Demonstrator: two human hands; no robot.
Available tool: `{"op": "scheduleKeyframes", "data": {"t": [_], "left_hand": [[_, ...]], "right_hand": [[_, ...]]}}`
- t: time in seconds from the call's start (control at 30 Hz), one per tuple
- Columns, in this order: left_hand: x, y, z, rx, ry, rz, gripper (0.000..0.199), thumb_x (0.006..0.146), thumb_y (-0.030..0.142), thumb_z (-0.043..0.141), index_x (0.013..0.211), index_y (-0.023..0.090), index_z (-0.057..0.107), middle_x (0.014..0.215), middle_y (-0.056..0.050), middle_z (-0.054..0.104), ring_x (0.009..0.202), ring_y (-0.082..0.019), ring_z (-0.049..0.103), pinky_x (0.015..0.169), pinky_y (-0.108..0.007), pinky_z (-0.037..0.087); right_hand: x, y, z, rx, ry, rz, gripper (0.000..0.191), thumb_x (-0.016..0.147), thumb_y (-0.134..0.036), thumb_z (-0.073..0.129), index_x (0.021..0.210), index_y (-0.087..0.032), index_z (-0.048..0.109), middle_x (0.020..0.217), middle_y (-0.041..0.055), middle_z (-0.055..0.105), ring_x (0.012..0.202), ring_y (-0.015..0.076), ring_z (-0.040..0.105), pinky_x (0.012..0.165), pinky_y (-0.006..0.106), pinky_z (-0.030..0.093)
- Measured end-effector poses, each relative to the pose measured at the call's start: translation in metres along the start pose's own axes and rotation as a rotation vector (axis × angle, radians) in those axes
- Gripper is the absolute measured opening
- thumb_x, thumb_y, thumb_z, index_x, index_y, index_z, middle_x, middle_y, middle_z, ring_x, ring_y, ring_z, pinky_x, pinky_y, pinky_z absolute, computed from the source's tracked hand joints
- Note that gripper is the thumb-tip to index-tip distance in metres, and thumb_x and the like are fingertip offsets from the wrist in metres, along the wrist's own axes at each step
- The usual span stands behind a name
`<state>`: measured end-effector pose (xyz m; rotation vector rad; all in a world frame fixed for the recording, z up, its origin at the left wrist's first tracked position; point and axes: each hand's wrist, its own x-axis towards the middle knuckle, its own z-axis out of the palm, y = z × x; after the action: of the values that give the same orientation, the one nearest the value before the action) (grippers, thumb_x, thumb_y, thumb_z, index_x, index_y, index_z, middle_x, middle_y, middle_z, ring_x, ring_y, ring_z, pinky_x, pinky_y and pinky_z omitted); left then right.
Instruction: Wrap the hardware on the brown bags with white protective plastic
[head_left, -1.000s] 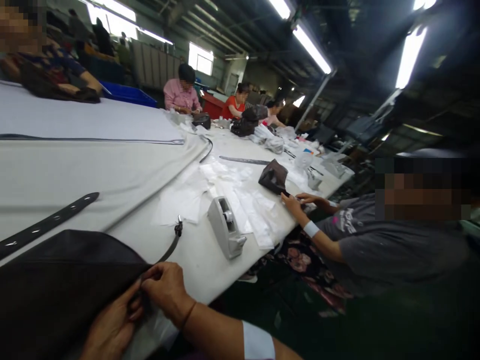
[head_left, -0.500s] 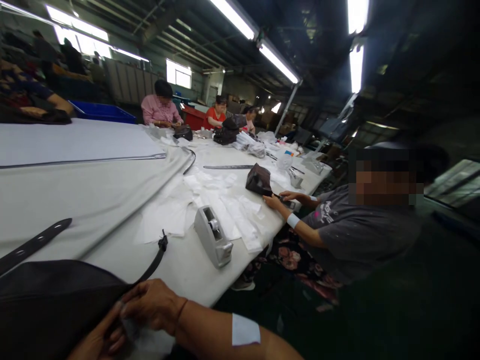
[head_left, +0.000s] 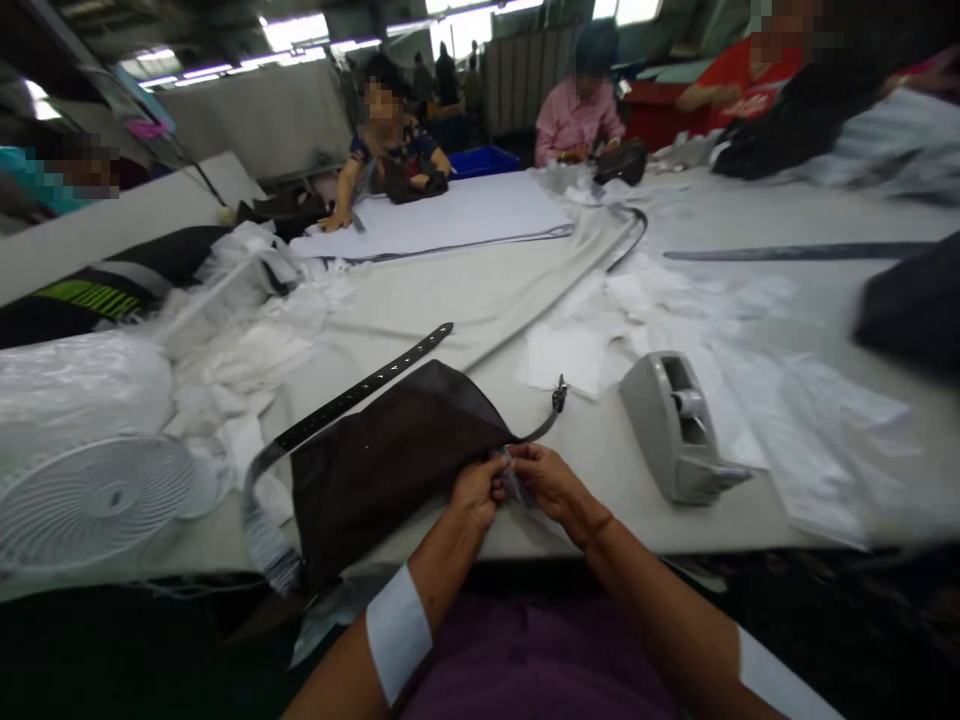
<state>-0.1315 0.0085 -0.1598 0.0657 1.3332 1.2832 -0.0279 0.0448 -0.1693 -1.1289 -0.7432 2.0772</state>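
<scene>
A dark brown leather bag (head_left: pixel 390 450) lies on the white table at its near edge. Its strap with punched holes (head_left: pixel 367 385) runs along the far left side, and a short strap with a buckle (head_left: pixel 558 398) sticks out at the right corner. At that corner my left hand (head_left: pixel 480 485) and my right hand (head_left: pixel 546 480) meet, fingers pinched together on a piece of thin clear plastic (head_left: pixel 517 480). The plastic hangs below my right fingers. A grey tape dispenser (head_left: pixel 671 430) stands to the right of my hands.
A white fan (head_left: pixel 112 500) and clear plastic wrapping (head_left: pixel 82 385) lie at the left. White sheets (head_left: pixel 750 400) spread at the right, beside a dark blurred object (head_left: pixel 911 310). Across the table sit people, one in pink (head_left: pixel 577 120), near a blue bin (head_left: pixel 484 160).
The view has swung left, so the bag, both hands and the fan now show in the middle and left. My hands stay together at the bag's corner.
</scene>
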Motion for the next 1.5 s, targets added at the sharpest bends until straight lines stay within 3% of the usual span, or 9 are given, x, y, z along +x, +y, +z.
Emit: {"op": "scheduleKeyframes", "data": {"t": [0.2, 0.5, 0.63, 0.8, 0.9, 1.03, 1.13, 1.33, 1.5], "left_hand": [[-0.001, -0.017, 0.000, -0.053, 0.064, 0.069, 0.032, 0.049, 0.019, 0.077, 0.072, 0.014, 0.055, 0.054, 0.007, 0.045, 0.039, 0.000, 0.033, 0.038, -0.016, 0.016], [-0.005, -0.025, -0.001, -0.123, 0.125, 0.066, 0.023, 0.058, 0.029, 0.065, 0.066, 0.015, 0.049, 0.050, 0.007, 0.042, 0.037, -0.002, 0.031, 0.038, -0.017, 0.015], [-0.007, -0.022, -0.003, -0.113, 0.070, 0.034, 0.027, 0.059, 0.035, 0.067, 0.070, 0.014, 0.052, 0.055, 0.005, 0.046, 0.037, -0.002, 0.033, 0.037, -0.018, 0.015], [-0.006, -0.019, -0.001, -0.047, 0.079, 0.029, 0.027, 0.054, 0.026, 0.070, 0.066, 0.017, 0.047, 0.049, 0.010, 0.036, 0.035, -0.001, 0.024, 0.038, -0.018, 0.011], [0.000, -0.022, 0.003, -0.006, 0.152, 0.110, 0.023, 0.055, 0.019, 0.069, 0.065, 0.017, 0.048, 0.049, 0.010, 0.035, 0.037, -0.001, 0.026, 0.039, -0.019, 0.014], [0.010, -0.031, 0.007, 0.138, 0.278, 0.379, 0.012, 0.058, 0.010, 0.063, 0.066, 0.015, 0.055, 0.059, 0.004, 0.049, 0.053, -0.007, 0.045, 0.049, -0.019, 0.031], [0.010, -0.037, 0.006, 0.232, 0.308, 0.452, 0.005, 0.061, 0.011, 0.061, 0.062, 0.014, 0.057, 0.059, 0.002, 0.052, 0.056, -0.009, 0.046, 0.053, -0.020, 0.034], [0.000, -0.043, 0.000, 0.295, 0.211, 0.474, 0.004, 0.066, 0.015, 0.060, 0.066, 0.013, 0.063, 0.062, 0.000, 0.059, 0.059, -0.010, 0.049, 0.059, -0.020, 0.039], [-0.011, -0.040, -0.004, 0.406, 0.099, 0.503, 0.017, 0.066, 0.008, 0.054, 0.071, 0.016, 0.068, 0.070, -0.002, 0.065, 0.068, -0.013, 0.057, 0.065, -0.021, 0.044]], "right_hand": [[0.000, 0.001, -0.004, -0.074, 0.016, -0.012, 0.024, 0.052, -0.019, 0.074, 0.072, -0.014, 0.060, 0.063, 0.0012, 0.064, 0.054, 0.0120, 0.058, 0.053, 0.025, 0.048], [-0.004, 0.007, 0.001, -0.185, 0.149, -0.074, 0.015, 0.055, -0.017, 0.066, 0.069, -0.014, 0.061, 0.060, 0.0007, 0.063, 0.050, 0.0104, 0.055, 0.049, 0.023, 0.044], [-0.003, 0.009, 0.000, -0.228, 0.174, -0.116, 0.014, 0.054, -0.018, 0.066, 0.067, -0.014, 0.061, 0.059, -0.0003, 0.062, 0.050, 0.0092, 0.053, 0.049, 0.022, 0.042], [-0.001, 0.013, -0.003, -0.288, 0.174, -0.140, 0.016, 0.056, -0.021, 0.065, 0.070, -0.014, 0.061, 0.061, -0.0002, 0.061, 0.051, 0.0099, 0.052, 0.050, 0.022, 0.041], [-0.002, 0.014, -0.003, -0.527, 0.207, -0.279, 0.015, 0.062, -0.025, 0.061, 0.073, -0.014, 0.063, 0.064, 0.0019, 0.063, 0.056, 0.0131, 0.055, 0.055, 0.026, 0.042], [-0.005, 0.014, -0.002, -1.011, 0.270, -0.642, 0.011, 0.069, -0.022, 0.054, 0.070, -0.017, 0.064, 0.071, 0.0031, 0.063, 0.068, 0.0167, 0.056, 0.067, 0.029, 0.042], [-0.006, 0.014, -0.004, -1.117, 0.278, -0.769, 0.012, 0.071, -0.018, 0.050, 0.068, -0.018, 0.062, 0.071, 0.0034, 0.060, 0.069, 0.0171, 0.055, 0.068, 0.029, 0.040], [-0.002, 0.019, -0.009, -1.161, 0.296, -0.765, 0.013, 0.071, -0.016, 0.050, 0.065, -0.018, 0.061, 0.069, 0.0032, 0.058, 0.068, 0.0169, 0.054, 0.066, 0.028, 0.039], [-0.005, 0.016, -0.011, -1.142, 0.248, -0.729, 0.015, 0.071, -0.017, 0.049, 0.069, -0.018, 0.064, 0.073, 0.0044, 0.062, 0.069, 0.0168, 0.056, 0.068, 0.028, 0.042]]}}
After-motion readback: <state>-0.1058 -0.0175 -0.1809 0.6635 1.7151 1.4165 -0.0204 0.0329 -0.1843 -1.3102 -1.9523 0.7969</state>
